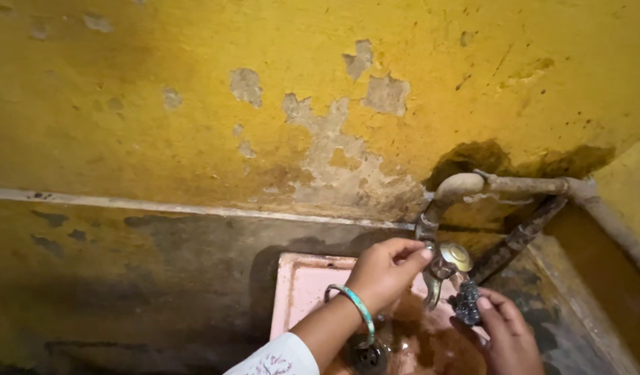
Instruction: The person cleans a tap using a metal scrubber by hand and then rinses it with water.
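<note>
We see the left hand point(386, 269) reaching up from the lower middle, wrist bent, a teal bangle point(358, 307) on the forearm. The right hand point(504, 333) comes in low from the right, palm turned up. Around them sit a stained pink ceramic sink point(302, 285), a dirty grey pipe point(521, 186) and a peeling yellow wall point(195, 104). Left fingers pinch the round brass tap handle point(453, 257); right fingers curl around a dark steel-wool scrubber point(466, 303) just below the tap.
</note>
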